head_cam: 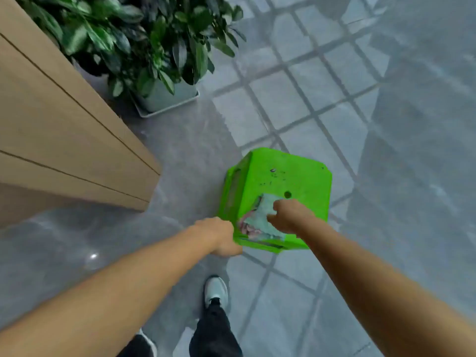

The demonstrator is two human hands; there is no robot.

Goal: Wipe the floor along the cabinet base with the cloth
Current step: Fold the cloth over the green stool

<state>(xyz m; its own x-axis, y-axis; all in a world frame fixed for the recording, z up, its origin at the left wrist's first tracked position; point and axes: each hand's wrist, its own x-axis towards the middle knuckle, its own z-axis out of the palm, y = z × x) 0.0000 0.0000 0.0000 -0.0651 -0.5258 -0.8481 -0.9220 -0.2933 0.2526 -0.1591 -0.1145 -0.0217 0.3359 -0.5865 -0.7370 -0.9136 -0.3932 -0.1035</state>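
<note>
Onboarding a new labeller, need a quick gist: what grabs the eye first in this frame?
The bright green plastic stool on the grey tiled floor, right of centre, dominates. On its top lies a pale cloth, with the right hand on it and the left hand gripping the stool's near edge. The wooden cabinet runs along the left, with a leafy potted plant beyond it.

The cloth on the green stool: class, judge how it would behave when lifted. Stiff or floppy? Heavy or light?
The cloth lies crumpled and folded on the green stool, so it probably hangs limp when lifted. It looks thin, so likely light. The right hand rests on it with curled fingers; a pinch should probably be enough to lift it.
</note>
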